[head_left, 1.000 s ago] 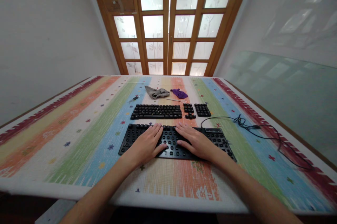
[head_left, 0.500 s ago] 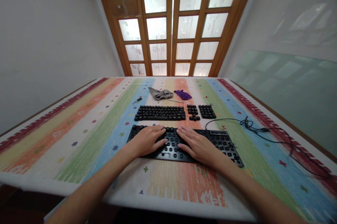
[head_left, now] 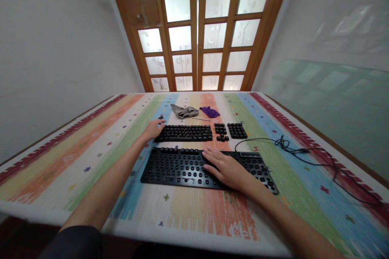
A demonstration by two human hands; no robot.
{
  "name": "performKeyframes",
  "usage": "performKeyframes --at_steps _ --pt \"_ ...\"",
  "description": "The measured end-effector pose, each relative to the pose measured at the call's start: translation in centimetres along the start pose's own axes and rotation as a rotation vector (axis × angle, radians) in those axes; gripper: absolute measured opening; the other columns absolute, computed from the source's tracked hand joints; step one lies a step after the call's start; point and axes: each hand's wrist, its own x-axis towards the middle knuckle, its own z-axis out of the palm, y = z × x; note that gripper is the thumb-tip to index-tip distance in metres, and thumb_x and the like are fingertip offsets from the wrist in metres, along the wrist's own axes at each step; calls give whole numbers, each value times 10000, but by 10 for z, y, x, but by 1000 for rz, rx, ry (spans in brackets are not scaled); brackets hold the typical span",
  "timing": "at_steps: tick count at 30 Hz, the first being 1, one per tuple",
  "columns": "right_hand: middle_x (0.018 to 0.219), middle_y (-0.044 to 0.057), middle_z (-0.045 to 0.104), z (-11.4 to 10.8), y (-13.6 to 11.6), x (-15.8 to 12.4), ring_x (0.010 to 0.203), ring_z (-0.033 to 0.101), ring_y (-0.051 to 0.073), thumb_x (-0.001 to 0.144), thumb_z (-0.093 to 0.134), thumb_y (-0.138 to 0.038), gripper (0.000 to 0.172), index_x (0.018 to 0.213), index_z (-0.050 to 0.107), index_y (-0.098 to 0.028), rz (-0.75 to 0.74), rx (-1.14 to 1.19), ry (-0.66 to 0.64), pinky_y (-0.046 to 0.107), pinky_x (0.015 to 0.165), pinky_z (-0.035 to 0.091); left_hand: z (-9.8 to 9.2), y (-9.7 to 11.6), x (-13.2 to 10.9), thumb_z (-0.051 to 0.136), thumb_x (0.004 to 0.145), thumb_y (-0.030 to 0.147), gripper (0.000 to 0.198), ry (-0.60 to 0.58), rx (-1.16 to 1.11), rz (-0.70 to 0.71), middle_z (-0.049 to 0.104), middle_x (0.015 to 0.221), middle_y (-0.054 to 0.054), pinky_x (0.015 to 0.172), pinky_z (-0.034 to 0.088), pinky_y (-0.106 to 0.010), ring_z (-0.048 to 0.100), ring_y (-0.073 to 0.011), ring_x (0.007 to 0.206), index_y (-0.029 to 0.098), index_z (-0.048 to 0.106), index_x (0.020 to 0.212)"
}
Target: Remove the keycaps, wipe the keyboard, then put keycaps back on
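My left hand (head_left: 154, 129) is stretched out beside the left end of the loose black keycaps (head_left: 187, 132), which lie set out in keyboard order. Its fingertips reach a small black-handled tool (head_left: 160, 118), partly covered by the fingers; its exact kind is unclear. A gap shows between thumb and fingers. My right hand (head_left: 223, 165) rests flat, fingers extended, on a black keyboard (head_left: 179, 166) whose keycaps are mostly off, leaving bare switches; a few caps remain along its top row. Separate groups of keycaps (head_left: 237, 130) lie to the right of the main block.
Beyond the keycaps lie a grey cloth (head_left: 184, 111), a purple cloth (head_left: 209, 112) and a thin rod (head_left: 199, 119). The keyboard's black cable (head_left: 291, 147) trails tangled to the right. A striped tablecloth (head_left: 100, 145) covers the table; walls flank it, with glazed wooden doors behind.
My left hand has lifted off the keyboard and moved forward and left to the small black-handled tool. My right hand stays on the keyboard, which has turned very little, if at all.
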Motion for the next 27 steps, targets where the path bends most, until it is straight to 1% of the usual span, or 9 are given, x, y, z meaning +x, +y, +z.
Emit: performKeyframes --at_steps 5,12,17,20,23,25,27 --pt "1436 123 517 -1 1 -1 1360 464 269 989 454 -402 477 1383 556 -154 21 54 -9 467 1142 394 12 -14 12 592 835 353 286 -7 -1 -98 757 994 -75 932 498 -328 679 -247 960 188 764 993" --pt "1451 107 503 -2 2 -2 1367 455 260 992 455 -403 475 1387 550 -157 25 37 -22 446 1146 395 17 -25 16 627 811 380 249 -5 -43 -164 762 904 -70 876 498 -321 676 -250 919 198 775 893" --pt "1448 113 506 -2 3 -2 1368 454 254 993 455 -398 474 1383 552 -147 21 41 -28 442 1154 385 17 -25 17 649 787 320 173 26 -93 -182 757 857 -77 861 492 -327 676 -257 906 185 755 809" --pt "1454 114 499 -2 3 -3 1370 451 254 993 454 -403 477 1385 550 -148 28 47 -30 445 1158 377 17 -24 19 645 784 292 147 66 -132 -194 751 844 -89 852 493 -337 677 -263 893 173 729 764" --pt "1465 113 487 -1 4 -3 1377 441 255 992 461 -406 482 1396 539 -155 37 67 -30 451 1162 370 12 -22 19 618 806 312 180 127 -178 -206 743 836 -98 830 501 -337 677 -255 874 157 710 792" --pt "1465 109 489 -1 4 -4 1379 438 253 989 470 -404 480 1400 536 -166 36 85 -27 452 1165 365 6 -20 17 587 828 340 228 168 -215 -206 739 844 -98 806 513 -330 679 -241 848 145 702 855" --pt "1463 102 493 0 5 -4 1379 439 251 986 478 -402 475 1403 534 -182 34 100 -18 456 1165 365 -4 -19 9 562 843 383 290 196 -255 -194 735 850 -91 779 526 -319 681 -221 806 137 691 926"
